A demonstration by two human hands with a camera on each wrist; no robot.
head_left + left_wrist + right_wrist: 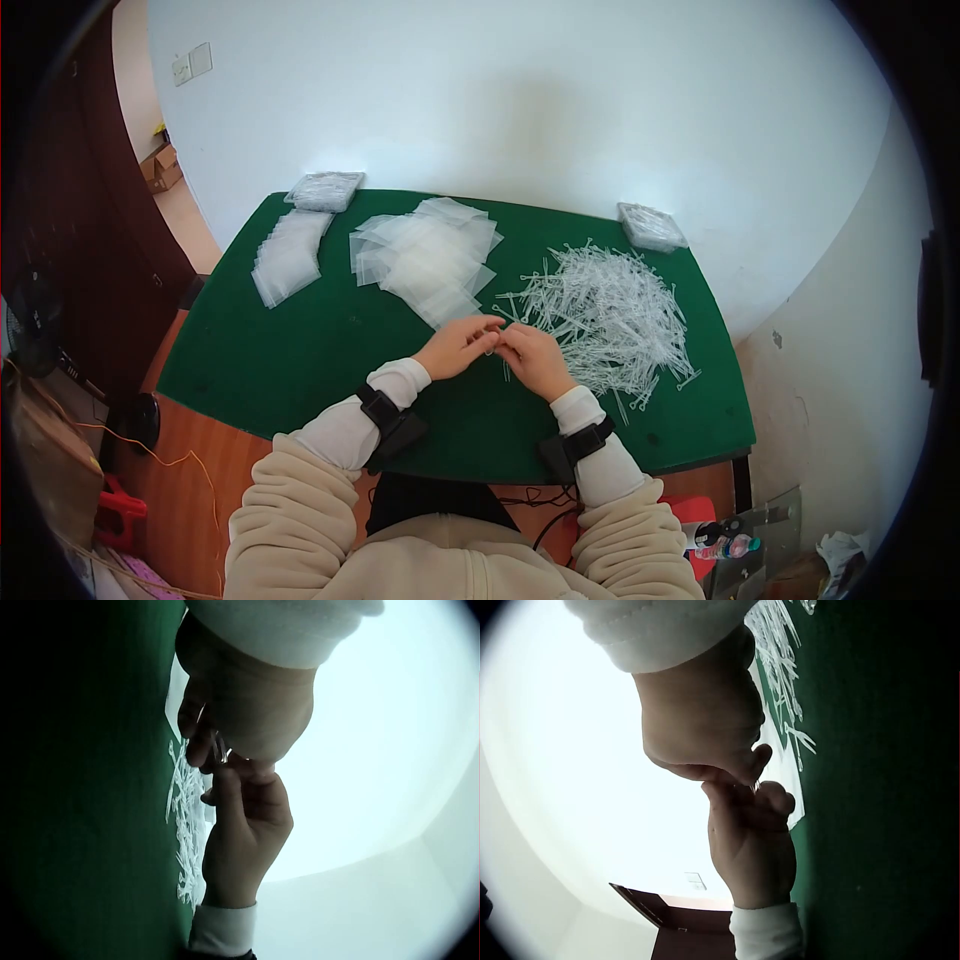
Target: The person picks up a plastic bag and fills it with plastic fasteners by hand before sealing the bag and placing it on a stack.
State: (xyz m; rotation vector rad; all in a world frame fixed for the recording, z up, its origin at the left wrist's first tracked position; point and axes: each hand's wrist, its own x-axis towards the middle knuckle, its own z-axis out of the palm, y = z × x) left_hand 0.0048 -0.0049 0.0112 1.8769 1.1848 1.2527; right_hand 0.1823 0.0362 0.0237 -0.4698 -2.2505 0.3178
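Note:
Both hands meet over the green table, between a pile of clear plastic bags (pixel 425 255) and a heap of thin clear plastic pieces (pixel 620 315). In the left wrist view a small clear plastic piece (pixel 220 748) shows at the fingers of the left hand (pixel 251 705). The thumb and fingers of the right hand (pixel 244 840) pinch at its lower end. From the head, the left hand (pixel 457 347) and right hand (pixel 537 358) touch at the fingertips. The right wrist view shows the right hand (pixel 697 720) above the left hand (pixel 754 847), the held piece mostly hidden.
A fanned row of clear bags (pixel 290 258) lies on the left of the green table (pixel 250 370). Wrapped packs stand at the back left (pixel 327 191) and back right (pixel 652 228). A white wall rises behind; a bottle (pixel 725 547) is at lower right.

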